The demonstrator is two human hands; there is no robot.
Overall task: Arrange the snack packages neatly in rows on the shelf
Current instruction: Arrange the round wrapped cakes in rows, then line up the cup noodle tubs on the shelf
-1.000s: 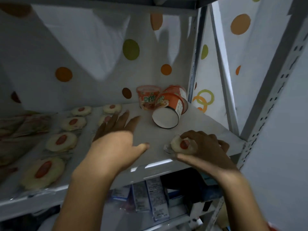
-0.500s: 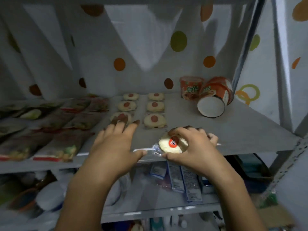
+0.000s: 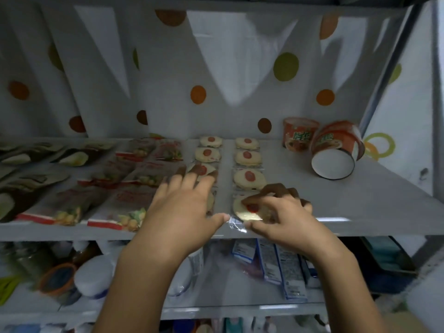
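the clear-wrapped round biscuit (image 3: 249, 209) with a red sticker is lying at the front edge of the grey shelf (image 3: 360, 207), heading the right-hand column of three like biscuits (image 3: 248, 179). the right hand (image 3: 286, 217) is pinching it, fingers curled over its top, thumb at its near rim. the left hand (image 3: 182, 207) is lying spread, palm down, over the front of the neighbouring biscuit column (image 3: 207, 155). flat snack bags (image 3: 120, 195) are sitting in rows further left. at the back right an instant noodle cup (image 3: 298, 137) is standing upright, a tipped noodle cup (image 3: 335, 152) lying just beside it.
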